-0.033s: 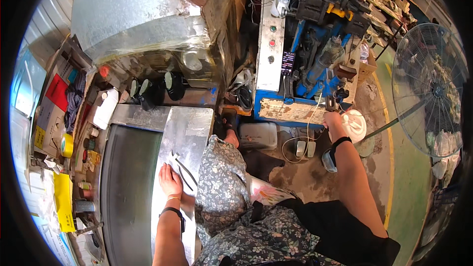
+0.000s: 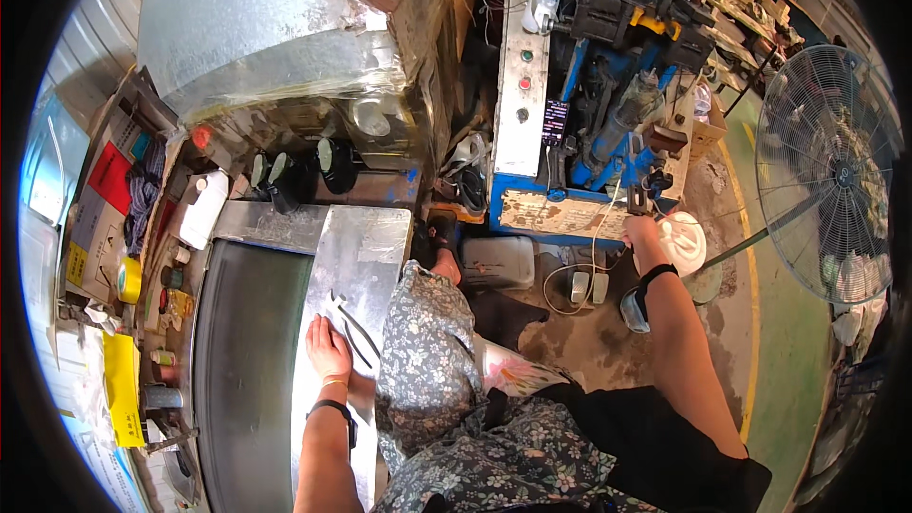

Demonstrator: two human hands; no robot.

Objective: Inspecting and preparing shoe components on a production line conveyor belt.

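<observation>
- The person's left hand lies low and close in, palm down, fingers together and pointing away from the body.
- A dark band and a thin bangle circle the left wrist; the bare forearm runs straight up from the lower edge.
- The right arm stretches far out, almost straight at the elbow, forearm bare.
- The right hand is at full reach, fingers curled in a loose grip; whether they close fully cannot be made out.
- A dark band wraps the right wrist.
- The two hands are well apart.
</observation>
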